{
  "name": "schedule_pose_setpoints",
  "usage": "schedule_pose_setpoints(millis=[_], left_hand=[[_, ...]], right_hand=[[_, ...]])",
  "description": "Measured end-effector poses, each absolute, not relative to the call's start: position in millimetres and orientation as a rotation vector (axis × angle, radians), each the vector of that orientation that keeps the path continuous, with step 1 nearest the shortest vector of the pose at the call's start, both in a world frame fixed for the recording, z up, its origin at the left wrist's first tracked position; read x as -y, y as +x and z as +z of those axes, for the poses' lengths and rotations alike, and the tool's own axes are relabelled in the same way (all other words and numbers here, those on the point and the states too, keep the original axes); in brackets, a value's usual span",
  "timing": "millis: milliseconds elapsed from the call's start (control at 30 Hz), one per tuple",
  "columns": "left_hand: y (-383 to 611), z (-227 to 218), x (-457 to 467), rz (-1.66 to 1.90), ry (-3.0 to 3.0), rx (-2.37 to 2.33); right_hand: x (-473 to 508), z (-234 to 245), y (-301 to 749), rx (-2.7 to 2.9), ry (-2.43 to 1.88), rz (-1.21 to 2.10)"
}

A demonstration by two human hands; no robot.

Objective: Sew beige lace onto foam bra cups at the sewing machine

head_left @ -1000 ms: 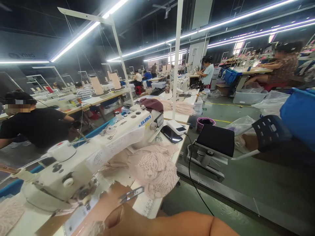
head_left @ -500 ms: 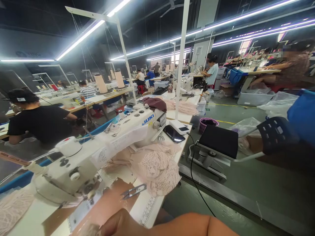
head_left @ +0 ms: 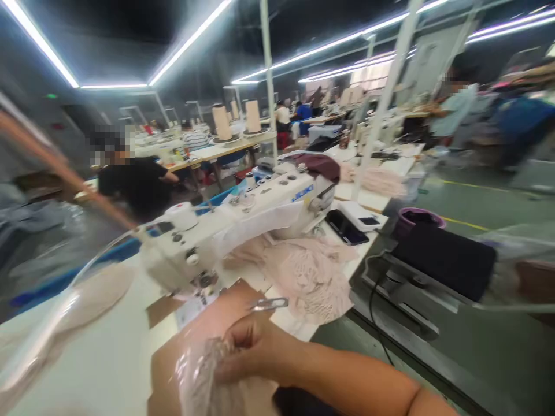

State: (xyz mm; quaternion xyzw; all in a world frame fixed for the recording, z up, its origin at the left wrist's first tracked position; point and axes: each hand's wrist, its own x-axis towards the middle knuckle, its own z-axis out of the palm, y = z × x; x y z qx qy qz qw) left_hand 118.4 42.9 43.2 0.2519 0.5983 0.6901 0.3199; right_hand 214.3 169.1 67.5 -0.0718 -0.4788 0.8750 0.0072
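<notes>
My right hand reaches in from the lower right, its thumb and fingers closed on a bunched piece of pale lace fabric. The fabric hangs over a brown board with a glossy surface, in front of the sewing machine. Thread snips lie just beyond my knuckles at the board's edge. Behind them a heap of pale pink lace fabric rests on the table beside the machine. My left hand is not in view.
A phone and a white device lie at the table's right end. A dark seat and a purple basket stand on the floor to the right. At the left, a person in black sits at another table.
The view has swung left, so the machine and table sit further right. My right hand has come up into view, and the pale fabric in its fingers now shows clearly.
</notes>
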Motion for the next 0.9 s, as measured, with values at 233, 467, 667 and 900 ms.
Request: schedule_pose_setpoints(millis=[233,467,667,900], left_hand=[[149.7,56.8,38.1,1.538,0.774,-1.909],[144.3,43.5,29.3,1.517,0.685,-1.733],[142.0,35.0,35.1,1.497,0.748,-1.728],[134.6,39.8,32.8,1.601,0.762,-1.639]], right_hand=[[-158.8,70.6,224.7,2.481,0.31,2.292],[-151.7,55.1,219.9,2.622,0.202,1.783],[-149.8,48.3,214.3,2.52,0.158,1.642],[-148.1,45.9,209.4,2.499,0.068,1.577]])
